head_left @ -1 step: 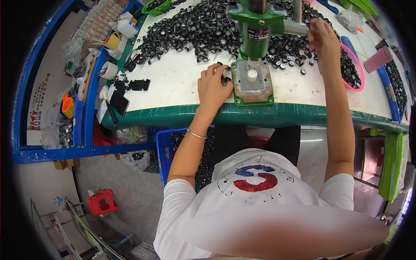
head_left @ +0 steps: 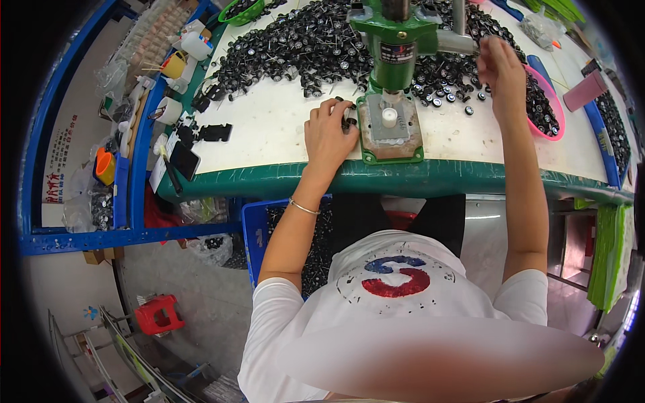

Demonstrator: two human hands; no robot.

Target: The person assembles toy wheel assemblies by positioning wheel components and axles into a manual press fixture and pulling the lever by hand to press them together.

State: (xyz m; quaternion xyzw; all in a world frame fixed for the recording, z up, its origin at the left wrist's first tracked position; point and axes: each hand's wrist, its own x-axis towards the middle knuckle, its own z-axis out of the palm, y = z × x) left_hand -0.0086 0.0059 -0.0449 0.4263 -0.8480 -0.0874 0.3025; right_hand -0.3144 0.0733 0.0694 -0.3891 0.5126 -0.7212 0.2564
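On the white tabletop stands a green hand press (head_left: 398,64), with a small white round holder (head_left: 389,117) on its grey base plate. Just left of the base, my left hand (head_left: 327,138) is closed with bent fingers around a small black wheel piece (head_left: 348,123); the fingers hide part of it. My right hand (head_left: 500,70) is raised beside the outer end of the press's metal side shaft (head_left: 457,43). Its fingers are loosely bent and a little apart, and I see nothing in them. Whether the fingertips touch the shaft is unclear.
A wide heap of black wheels (head_left: 289,50) spreads behind the press. At the right stand a pink basket (head_left: 559,121) of wheels and a pink cylinder (head_left: 584,91). A phone (head_left: 184,160) lies near the left edge. Below the table is a blue bin (head_left: 254,232).
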